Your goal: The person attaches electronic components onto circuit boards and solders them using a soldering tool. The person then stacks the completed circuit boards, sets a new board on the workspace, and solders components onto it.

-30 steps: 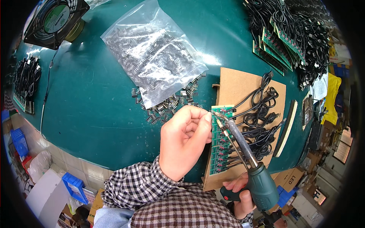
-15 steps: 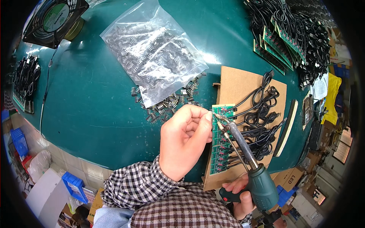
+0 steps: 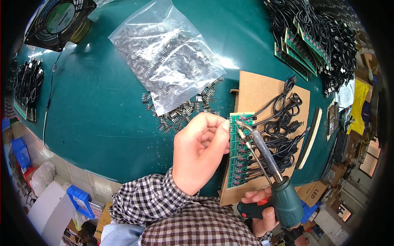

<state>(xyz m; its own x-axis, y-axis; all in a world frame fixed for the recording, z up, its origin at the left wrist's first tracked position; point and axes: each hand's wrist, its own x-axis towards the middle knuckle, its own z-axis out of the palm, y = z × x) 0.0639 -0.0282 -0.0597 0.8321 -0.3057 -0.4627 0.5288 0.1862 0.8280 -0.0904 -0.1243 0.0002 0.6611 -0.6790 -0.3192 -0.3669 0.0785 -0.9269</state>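
Note:
My left hand [image 3: 199,151] is closed in a pinch at the left edge of a green circuit board panel [image 3: 236,172]; whatever sits between thumb and forefinger is too small and hidden to name. A green soldering gun [image 3: 287,205] with a long metal barrel is gripped by my right hand [image 3: 264,221], fingers wrapped round its handle. Its bent tip hovers over the panel's upper end, just right of my left fingertips; contact with the board cannot be made out. Black cables [image 3: 281,127] run from the panel across a tilted cardboard sheet [image 3: 262,88].
Small black pin connectors [image 3: 176,119] lie loose below a clear plastic bag [image 3: 164,49] full of them. Finished-looking boards with bundled cables [image 3: 303,49] are heaped at the far right, more [image 3: 26,90] at the left. A black fan [image 3: 59,22] stands far left.
The soldering gun has shifted slightly right, its tip drawing a little away from my left fingertips. My left hand stays nearly still at the panel's edge.

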